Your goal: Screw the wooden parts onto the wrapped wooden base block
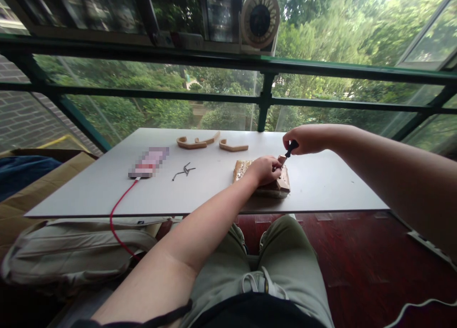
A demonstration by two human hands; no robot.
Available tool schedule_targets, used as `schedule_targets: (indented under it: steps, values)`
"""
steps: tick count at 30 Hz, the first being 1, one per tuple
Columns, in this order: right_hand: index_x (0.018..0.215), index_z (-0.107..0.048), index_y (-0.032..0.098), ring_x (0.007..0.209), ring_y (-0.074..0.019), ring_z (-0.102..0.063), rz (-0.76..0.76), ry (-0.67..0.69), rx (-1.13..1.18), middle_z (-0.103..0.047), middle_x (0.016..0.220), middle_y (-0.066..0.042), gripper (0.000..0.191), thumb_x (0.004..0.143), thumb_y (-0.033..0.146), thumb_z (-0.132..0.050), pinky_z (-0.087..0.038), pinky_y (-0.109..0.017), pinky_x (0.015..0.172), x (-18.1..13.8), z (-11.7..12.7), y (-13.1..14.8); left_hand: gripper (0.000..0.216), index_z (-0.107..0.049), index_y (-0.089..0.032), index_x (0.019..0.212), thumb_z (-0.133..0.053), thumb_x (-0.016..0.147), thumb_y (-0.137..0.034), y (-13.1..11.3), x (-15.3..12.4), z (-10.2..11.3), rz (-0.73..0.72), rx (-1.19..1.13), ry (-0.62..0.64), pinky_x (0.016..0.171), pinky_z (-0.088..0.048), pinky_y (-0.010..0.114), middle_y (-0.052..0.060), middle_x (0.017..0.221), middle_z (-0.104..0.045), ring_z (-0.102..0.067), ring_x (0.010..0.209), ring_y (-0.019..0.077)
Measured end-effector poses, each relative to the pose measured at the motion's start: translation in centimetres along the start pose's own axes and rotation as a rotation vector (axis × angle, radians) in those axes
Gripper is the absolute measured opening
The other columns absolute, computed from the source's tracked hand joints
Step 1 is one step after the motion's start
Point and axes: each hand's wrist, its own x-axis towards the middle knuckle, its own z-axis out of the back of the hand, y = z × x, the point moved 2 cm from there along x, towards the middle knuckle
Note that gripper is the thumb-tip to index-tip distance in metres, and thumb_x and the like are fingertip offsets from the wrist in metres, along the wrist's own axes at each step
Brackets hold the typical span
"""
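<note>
A left hand [263, 170] is clamping, fingers curled, on a pale stacked wooden block [283, 184] near the white tabletop [107, 190]'s near edge, while the right hand [303, 140] is pinching a small black-handled tool [291, 148]. The block, seemingly stiff and light, is inviting a grip on its flat sides.

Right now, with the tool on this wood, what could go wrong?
1. The black-handled tool in the right hand works right beside the left hand; a slip could jab it.
2. The wooden stack lies close to the near edge of the table; a hard push might shove it off.
3. The red cable hangs from the phone over that edge; a snag could drag the phone down.
</note>
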Motion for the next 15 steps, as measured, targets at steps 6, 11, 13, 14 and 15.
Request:
schedule_targets:
  steps: [6,11,13,14,15]
  values:
    - [0.093,-0.066,0.021,0.065,-0.0134,-0.051,0.039,-0.021,-0.030,-0.066,0.083,-0.003,0.025,0.070,0.016,-0.056,-0.031,-0.027,0.059,-0.1,0.0,0.4,0.024,-0.074,-0.022,0.092,-0.055,0.079,-0.026,0.2,0.0,-0.2,-0.022,-0.005,-0.013,0.080,-0.050,0.025,0.003,0.097,-0.070,-0.063,0.082,0.0158]
    - [0.090,-0.065,0.021,0.065,-0.0128,-0.049,0.044,-0.039,-0.053,-0.064,0.081,-0.003,0.024,0.072,0.010,-0.052,-0.030,-0.027,0.059,-0.1,0.0,0.8,0.022,-0.074,-0.022,0.091,-0.056,0.079,-0.026,0.1,0.1,-0.2,-0.014,0.007,-0.023,0.081,-0.049,0.025,0.003,0.096,-0.070,-0.063,0.083,0.0158]
    - [0.090,-0.064,0.021,0.067,-0.0128,-0.049,0.048,-0.041,-0.053,-0.064,0.084,-0.003,0.026,0.071,0.008,-0.052,-0.030,-0.027,0.059,0.0,0.0,1.0,0.021,-0.074,-0.022,0.090,-0.056,0.080,-0.026,0.0,0.2,-0.1,-0.011,0.019,-0.033,0.082,-0.049,0.025,0.003,0.096,-0.070,-0.063,0.083,0.0160]
    - [0.089,-0.064,0.020,0.068,-0.0128,-0.049,0.053,-0.044,-0.052,-0.064,0.086,-0.003,0.026,0.071,0.006,-0.051,-0.030,-0.027,0.060,0.0,0.1,1.1,0.021,-0.074,-0.022,0.090,-0.057,0.080,-0.027,0.0,0.2,-0.1,-0.009,0.026,-0.035,0.082,-0.049,0.025,0.003,0.095,-0.070,-0.063,0.083,0.0160]
    - [0.089,-0.064,0.020,0.068,-0.0128,-0.050,0.060,-0.047,-0.053,-0.064,0.087,-0.003,0.027,0.071,0.005,-0.051,-0.030,-0.027,0.060,0.0,0.1,1.1,0.020,-0.074,-0.022,0.090,-0.057,0.080,-0.027,-0.1,0.2,-0.1,-0.006,0.033,-0.034,0.082,-0.049,0.025,0.003,0.095,-0.070,-0.063,0.084,0.0161]
